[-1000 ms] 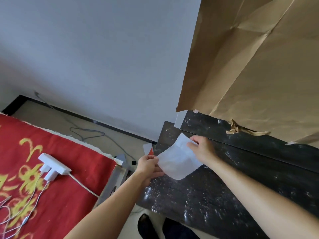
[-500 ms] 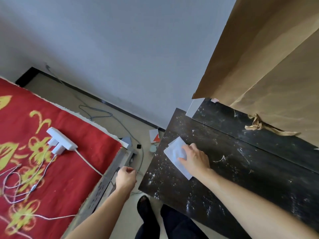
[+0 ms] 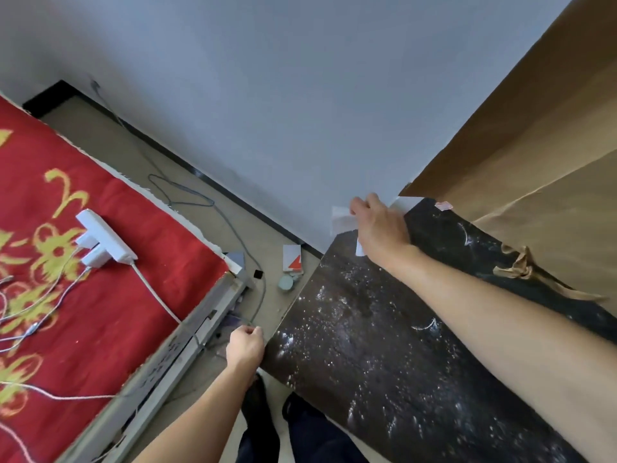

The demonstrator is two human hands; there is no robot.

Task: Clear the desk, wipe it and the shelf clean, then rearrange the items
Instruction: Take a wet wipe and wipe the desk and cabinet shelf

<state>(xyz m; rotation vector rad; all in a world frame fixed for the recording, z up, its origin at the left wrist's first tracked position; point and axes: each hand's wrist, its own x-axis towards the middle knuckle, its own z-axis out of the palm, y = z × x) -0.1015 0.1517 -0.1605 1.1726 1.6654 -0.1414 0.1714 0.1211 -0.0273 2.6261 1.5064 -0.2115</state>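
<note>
The dark, dusty desk top [image 3: 384, 345] fills the lower right, speckled with white dust. My right hand [image 3: 380, 225] presses a white wipe [image 3: 340, 220] at the desk's far left corner by the wall; most of the wipe is under my palm and part sticks out past the edge. My left hand [image 3: 245, 345] is curled into a fist beside the desk's near left edge, with nothing visible in it. A raised dark shelf strip [image 3: 467, 235] runs along the back of the desk.
Brown paper [image 3: 534, 155] covers the wall behind the shelf, a torn strip [image 3: 521, 265] hanging from it. A red patterned bed cover [image 3: 83, 279] with a white power strip [image 3: 105, 237] and cables lies left. A red-and-white box [image 3: 292, 259], a small round container [image 3: 286, 283] and a grey cable [image 3: 233, 228] lie on the floor.
My left hand let go of the wipe and dropped beside the desk edge. My right hand pressed the wipe onto the desk and slid it toward the far left corner.
</note>
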